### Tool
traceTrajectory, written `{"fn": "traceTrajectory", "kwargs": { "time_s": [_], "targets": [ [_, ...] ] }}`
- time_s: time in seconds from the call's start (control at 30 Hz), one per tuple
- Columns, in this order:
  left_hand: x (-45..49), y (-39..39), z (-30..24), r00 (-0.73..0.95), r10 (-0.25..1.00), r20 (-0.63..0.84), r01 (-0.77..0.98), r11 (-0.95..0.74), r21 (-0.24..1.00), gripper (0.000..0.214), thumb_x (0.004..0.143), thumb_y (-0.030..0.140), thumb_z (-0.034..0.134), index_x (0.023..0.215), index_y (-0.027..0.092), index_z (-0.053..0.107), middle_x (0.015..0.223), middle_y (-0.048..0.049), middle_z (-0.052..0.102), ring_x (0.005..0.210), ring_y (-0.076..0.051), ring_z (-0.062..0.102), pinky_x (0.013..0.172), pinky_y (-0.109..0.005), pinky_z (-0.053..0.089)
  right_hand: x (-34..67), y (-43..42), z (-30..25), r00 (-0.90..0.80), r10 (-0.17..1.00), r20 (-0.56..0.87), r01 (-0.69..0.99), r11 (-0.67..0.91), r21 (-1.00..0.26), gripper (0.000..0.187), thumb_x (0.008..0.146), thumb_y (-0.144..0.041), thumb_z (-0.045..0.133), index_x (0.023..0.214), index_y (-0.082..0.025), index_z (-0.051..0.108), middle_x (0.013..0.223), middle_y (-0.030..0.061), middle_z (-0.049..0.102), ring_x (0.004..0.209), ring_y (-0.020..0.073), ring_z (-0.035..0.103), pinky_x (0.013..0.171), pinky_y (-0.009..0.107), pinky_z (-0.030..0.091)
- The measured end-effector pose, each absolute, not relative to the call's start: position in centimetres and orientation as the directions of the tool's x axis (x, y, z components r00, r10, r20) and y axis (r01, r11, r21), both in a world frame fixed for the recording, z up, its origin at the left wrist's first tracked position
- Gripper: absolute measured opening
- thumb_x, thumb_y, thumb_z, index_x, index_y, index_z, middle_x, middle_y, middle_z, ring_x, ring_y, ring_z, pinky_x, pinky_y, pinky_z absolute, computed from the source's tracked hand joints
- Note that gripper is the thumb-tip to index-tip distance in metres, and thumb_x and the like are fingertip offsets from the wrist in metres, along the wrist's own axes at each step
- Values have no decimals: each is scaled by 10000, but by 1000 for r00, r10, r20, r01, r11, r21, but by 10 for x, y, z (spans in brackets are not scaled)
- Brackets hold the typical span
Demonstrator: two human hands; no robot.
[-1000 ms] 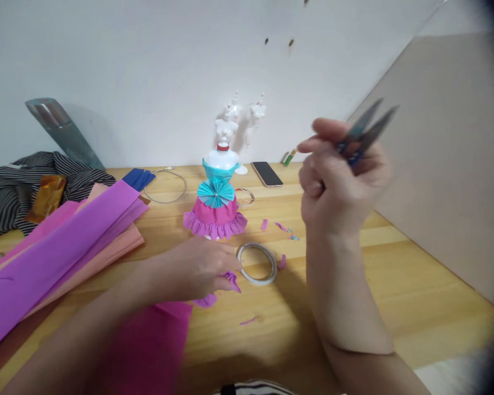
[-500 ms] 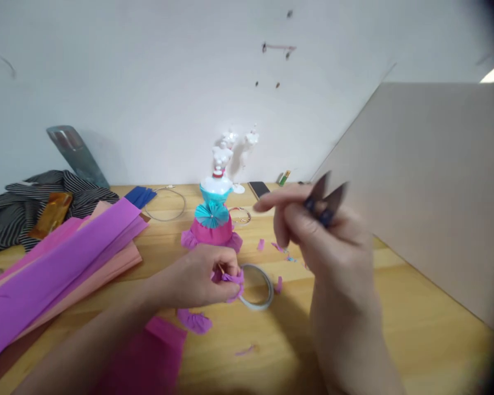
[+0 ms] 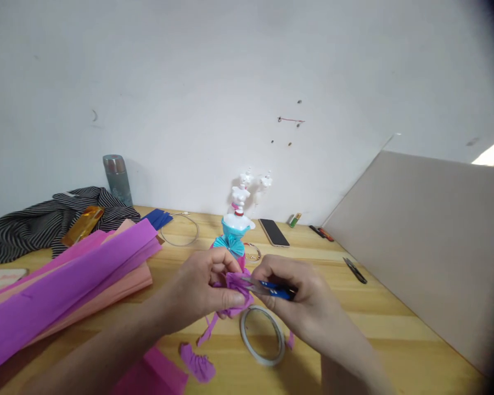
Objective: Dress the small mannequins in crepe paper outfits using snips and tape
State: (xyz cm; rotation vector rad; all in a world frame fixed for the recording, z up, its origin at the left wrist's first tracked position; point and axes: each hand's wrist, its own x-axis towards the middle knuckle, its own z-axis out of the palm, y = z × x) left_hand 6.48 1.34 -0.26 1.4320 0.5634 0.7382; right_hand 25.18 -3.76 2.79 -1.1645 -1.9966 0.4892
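Note:
My left hand pinches a crumpled piece of purple crepe paper above the wooden table. My right hand grips small blue-handled snips, their blades pointing left into that paper. Just behind my hands stands a small white mannequin in a turquoise and pink paper dress, partly hidden by them. A roll of tape lies on the table below my right hand. A ruffled purple scrap lies near the front.
Long folded sheets of purple and peach crepe paper fill the left. A magenta sheet lies at the front. A striped cloth, a metal flask, a phone, a wire ring, a second pair of snips and a grey board at the right.
My right hand came down from head height with the snips to the paper. My left hand lifted the purple piece off the table. The camera tilted up.

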Motion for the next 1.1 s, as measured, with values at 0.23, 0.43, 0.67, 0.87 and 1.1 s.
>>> {"fn": "traceTrajectory", "kwargs": {
  "time_s": [0.23, 0.43, 0.67, 0.87, 1.1],
  "targets": [
    [62, 22, -7, 687, 726, 29, -99, 54, 994, 316, 648, 205, 763, 870, 146, 546, 681, 19, 629, 511, -85, 590, 466, -198, 486, 250, -27, 31, -186, 910, 372, 427, 415, -803, 195, 808, -264, 584, 647, -191, 500, 616, -26, 453, 580, 112, 405, 529, 237, 338],
    [60, 27, -6, 704, 710, 17, -80, 56, 995, 293, 667, 277, 763, 809, 137, 549, 565, 26, 611, 506, -90, 595, 471, -181, 466, 250, -26, 35, -126, 934, 335, 339, 358, -870, 200, 765, -270, 573, 609, -203, 468, 551, -43, 405, 509, 99, 381, 459, 226, 325],
    [63, 25, -5, 673, 740, -5, -43, 45, 998, 309, 655, 287, 765, 756, 154, 505, 532, 40, 605, 443, -87, 577, 452, -195, 474, 243, -22, 29, -166, 931, 325, 261, 359, -896, 116, 731, -281, 663, 739, -176, 615, 614, -10, 573, 536, 106, 501, 511, 237, 433],
    [56, 32, -4, 672, 741, 18, -35, 8, 999, 270, 663, 235, 744, 792, 155, 521, 524, 57, 589, 444, -88, 587, 438, -179, 468, 248, -19, 29, -84, 944, 318, 330, 328, -885, 145, 736, -295, 649, 663, -177, 607, 547, -15, 547, 497, 106, 462, 449, 231, 381],
    [50, 37, -5, 698, 716, -4, 38, -31, 999, 298, 661, 226, 738, 909, 135, 600, 583, 46, 606, 487, -84, 581, 479, -197, 484, 252, -17, 27, -44, 928, 371, 308, 366, -878, 141, 732, -288, 645, 664, -175, 597, 551, -21, 540, 488, 99, 443, 435, 224, 369]
  ]
}}
